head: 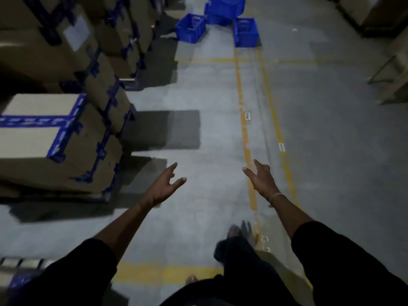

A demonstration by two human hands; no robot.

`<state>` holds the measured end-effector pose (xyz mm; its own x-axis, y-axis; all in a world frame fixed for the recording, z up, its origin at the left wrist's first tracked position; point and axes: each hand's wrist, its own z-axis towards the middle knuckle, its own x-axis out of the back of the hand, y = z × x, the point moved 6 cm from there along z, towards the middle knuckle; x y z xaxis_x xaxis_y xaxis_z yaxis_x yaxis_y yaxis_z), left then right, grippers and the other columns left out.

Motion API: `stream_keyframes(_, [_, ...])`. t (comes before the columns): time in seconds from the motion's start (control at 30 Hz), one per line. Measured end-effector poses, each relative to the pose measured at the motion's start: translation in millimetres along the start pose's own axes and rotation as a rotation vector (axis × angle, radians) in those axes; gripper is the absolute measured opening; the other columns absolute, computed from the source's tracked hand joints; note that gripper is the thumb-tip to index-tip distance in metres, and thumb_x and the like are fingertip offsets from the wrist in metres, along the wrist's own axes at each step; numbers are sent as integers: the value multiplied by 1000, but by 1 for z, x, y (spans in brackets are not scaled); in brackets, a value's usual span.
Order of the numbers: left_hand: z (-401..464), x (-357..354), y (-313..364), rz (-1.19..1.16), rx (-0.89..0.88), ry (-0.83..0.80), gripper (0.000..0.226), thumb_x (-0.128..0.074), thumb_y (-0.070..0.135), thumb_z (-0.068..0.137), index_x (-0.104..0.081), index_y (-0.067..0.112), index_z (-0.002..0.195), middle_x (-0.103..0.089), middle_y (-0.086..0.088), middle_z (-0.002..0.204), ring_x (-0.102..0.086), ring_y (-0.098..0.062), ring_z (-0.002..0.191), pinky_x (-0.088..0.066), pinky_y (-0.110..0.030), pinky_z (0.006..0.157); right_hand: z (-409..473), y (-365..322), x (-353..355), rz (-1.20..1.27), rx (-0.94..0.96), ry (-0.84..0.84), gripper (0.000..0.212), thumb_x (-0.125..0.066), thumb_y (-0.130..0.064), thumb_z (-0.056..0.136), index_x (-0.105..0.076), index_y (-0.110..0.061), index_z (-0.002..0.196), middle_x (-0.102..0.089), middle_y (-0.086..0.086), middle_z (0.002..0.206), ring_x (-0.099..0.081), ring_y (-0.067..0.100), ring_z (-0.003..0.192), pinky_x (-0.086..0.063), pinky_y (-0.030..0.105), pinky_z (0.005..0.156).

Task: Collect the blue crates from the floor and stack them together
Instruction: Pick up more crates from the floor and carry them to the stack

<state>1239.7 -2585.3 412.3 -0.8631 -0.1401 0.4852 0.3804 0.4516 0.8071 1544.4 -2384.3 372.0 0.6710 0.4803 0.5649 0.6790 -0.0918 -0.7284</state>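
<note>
Left hand (164,187) and right hand (260,178) both empty, fingers spread, held out over the grey floor (209,133) (yellow lines (245,129) run under the right one). Taped cardboard boxes (55,138) stacked along the left. Blue crates (191,28) sit on the floor far ahead, three clustered close together, well apart from both hands.

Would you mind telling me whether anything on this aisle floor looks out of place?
Yes: three blue crates sit scattered at odd angles across the far end of the aisle, unstacked, one crate over the yellow floor lines. Both hands are empty.
</note>
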Motion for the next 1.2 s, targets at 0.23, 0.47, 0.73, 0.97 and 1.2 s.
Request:
stream_keyframes(0.23, [181,19,45,-13,-31,15,90,-64,69,82,-26,31,155,-35,4,158,-45,-16,138,-46,-37,107,166,-34,50,34,-18,40,107,-49,-90,66,-23,-33,152,-20,-14,149,-47,27,129,-48,52,100])
stream_keyframes(0.47, [338,39,115,-82,-47,6,87,-67,63,83,-24,36,155,-35,1,158,-43,-14,137,-47,-42,107,312,-100,114,-5,24,69,100,-54,-80,73,-28,-27,152,-26,-3,149,-47,25,129,-50,49,99])
stream_keyframes(0.73, [491,84,160,-78,-81,54,96,-64,72,78,-25,30,155,-28,4,161,-43,-18,139,-44,-45,109,468,-171,145,-46,34,87,100,-55,-81,70,-31,-27,150,-29,-4,143,-48,23,127,-50,50,98])
stream_keyframes(0.97, [674,147,183,-59,-119,61,87,-65,63,84,-28,29,155,-29,7,161,-46,-16,137,-45,-40,109,628,-244,147,-13,41,93,97,-57,-76,74,-28,-26,152,-25,-8,148,-50,22,122,-50,49,98])
stream_keyframes(1.2, [844,223,231,-28,-119,-9,85,-65,60,86,-27,28,155,-31,7,160,-45,-15,137,-46,-41,108,774,-324,148,28,-1,134,97,-57,-77,74,-29,-26,152,-24,-7,148,-45,24,132,-50,50,99])
